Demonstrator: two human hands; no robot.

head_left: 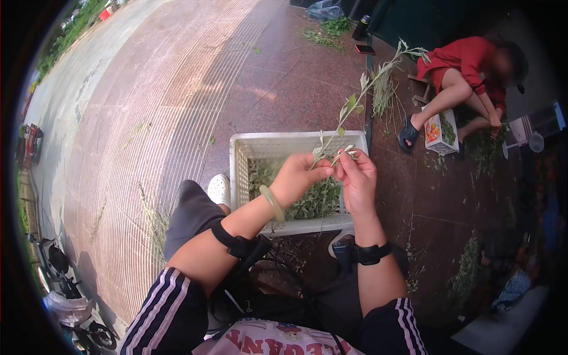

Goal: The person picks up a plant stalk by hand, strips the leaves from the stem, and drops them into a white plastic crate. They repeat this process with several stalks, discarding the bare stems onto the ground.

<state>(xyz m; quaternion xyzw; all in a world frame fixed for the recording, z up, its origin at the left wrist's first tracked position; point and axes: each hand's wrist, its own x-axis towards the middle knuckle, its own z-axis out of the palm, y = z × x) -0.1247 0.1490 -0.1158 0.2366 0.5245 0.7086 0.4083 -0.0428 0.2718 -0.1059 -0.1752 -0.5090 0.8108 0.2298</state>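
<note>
A long leafy stem (344,112) runs up and to the right from my left hand (299,180), whose thumb and fingers are pinched around its lower end. Close beside it, my right hand (358,179) is closed with thumb and finger on a small pale leaf sprig (349,152). The fingertips of both hands nearly meet. Below them stands a white plastic basket (242,145) with slotted walls, between my feet. Loose green leaves (313,201) cover its bottom, partly hidden by my hands and forearms.
At right a person in red (467,68) sits bent over a smaller white basket (436,142) holding greens. Bundled stems (383,97), a phone (364,49) and a dark bottle (361,27) lie or stand beyond my basket. More cut stems (152,222) lie left of my leg.
</note>
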